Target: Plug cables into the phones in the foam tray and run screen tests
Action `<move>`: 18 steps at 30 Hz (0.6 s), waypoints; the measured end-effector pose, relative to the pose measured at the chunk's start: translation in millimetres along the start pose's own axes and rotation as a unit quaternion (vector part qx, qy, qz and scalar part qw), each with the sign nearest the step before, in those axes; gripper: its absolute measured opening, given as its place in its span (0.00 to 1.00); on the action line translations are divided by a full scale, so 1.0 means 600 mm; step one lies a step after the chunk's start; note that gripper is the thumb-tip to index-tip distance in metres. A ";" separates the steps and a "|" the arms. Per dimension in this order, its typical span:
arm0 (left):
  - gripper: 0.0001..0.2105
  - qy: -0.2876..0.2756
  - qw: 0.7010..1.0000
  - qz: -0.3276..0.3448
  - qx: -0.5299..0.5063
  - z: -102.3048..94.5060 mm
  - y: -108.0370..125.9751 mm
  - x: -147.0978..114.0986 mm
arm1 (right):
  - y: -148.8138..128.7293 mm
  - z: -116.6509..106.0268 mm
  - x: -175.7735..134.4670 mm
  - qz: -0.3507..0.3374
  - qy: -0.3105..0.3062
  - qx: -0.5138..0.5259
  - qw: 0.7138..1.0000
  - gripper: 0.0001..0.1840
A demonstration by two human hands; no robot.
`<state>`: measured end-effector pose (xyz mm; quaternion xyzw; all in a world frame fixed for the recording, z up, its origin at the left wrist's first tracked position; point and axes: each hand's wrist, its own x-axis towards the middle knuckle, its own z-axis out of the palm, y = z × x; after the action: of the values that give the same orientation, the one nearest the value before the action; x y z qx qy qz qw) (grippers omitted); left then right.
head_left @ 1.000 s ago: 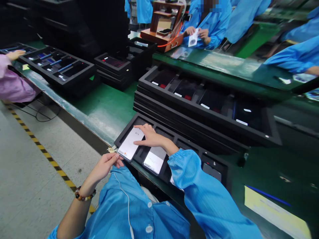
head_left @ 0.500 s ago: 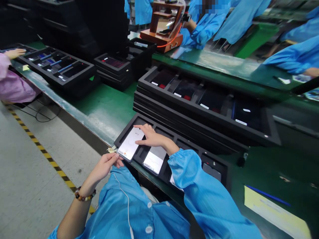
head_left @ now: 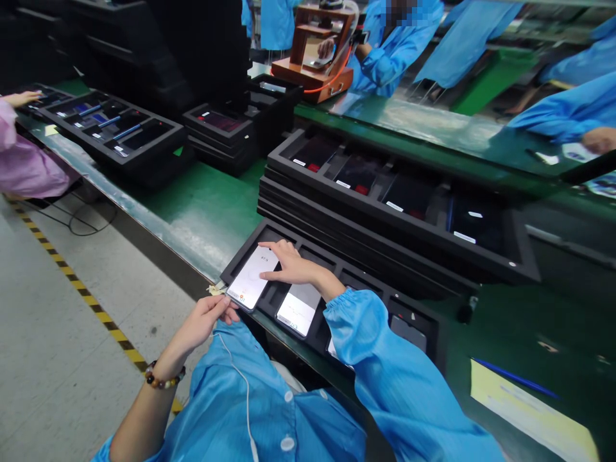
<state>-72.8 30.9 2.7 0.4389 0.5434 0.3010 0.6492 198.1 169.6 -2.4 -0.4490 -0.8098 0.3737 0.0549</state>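
A smartphone (head_left: 251, 282) with a lit, pale screen lies in the leftmost slot of a black foam tray (head_left: 440, 321). My right hand (head_left: 289, 264) rests over its upper right part, thumb and index finger spread apart on the glass. At the phone's lower left corner, my left hand (head_left: 219, 311) is pinched closed. A white earphone cable (head_left: 245, 378) runs up to those fingers; its plug is hidden. A second lit smartphone (head_left: 299, 308) sits in the neighbouring slot. Beyond it, my sleeve partly covers a third phone, and a dark phone (head_left: 408, 332) lies at the right.
Behind the tray stands a stack of black trays (head_left: 366, 218) with phones on top. A yellow paper (head_left: 529, 407) and a blue pen (head_left: 514, 377) lie at right. More phone trays (head_left: 110, 128) stand left, near a co-worker's hand (head_left: 24, 97). A wooden fixture (head_left: 312, 70) stands across the bench.
My hands and the phones look the same. Across the bench, a co-worker's hand now shows inside the wooden fixture. The co-worker's hand at far left has shifted slightly left.
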 end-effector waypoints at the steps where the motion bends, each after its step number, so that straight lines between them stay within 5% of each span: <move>1: 0.33 0.000 1.000 -0.001 0.002 0.002 0.001 -0.002 | 0.000 0.000 0.000 0.002 0.000 -0.001 1.000 0.49; 6: 0.33 -0.013 1.000 -0.007 0.016 0.016 0.008 -0.012 | -0.004 -0.001 -0.002 0.005 0.006 -0.002 1.000 0.46; 11: 0.33 -0.001 0.999 0.006 0.033 0.020 0.008 -0.012 | -0.013 0.006 -0.010 0.002 0.020 -0.009 1.000 0.64; 18: 0.30 0.005 1.000 0.007 0.027 0.020 0.003 -0.010 | -0.027 0.027 -0.009 0.025 0.069 -0.014 0.997 0.49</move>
<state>-62.3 23.6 7.5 0.4584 0.5514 0.2930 0.6324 183.1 151.4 -1.9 -0.4947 -0.7975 0.3322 0.0947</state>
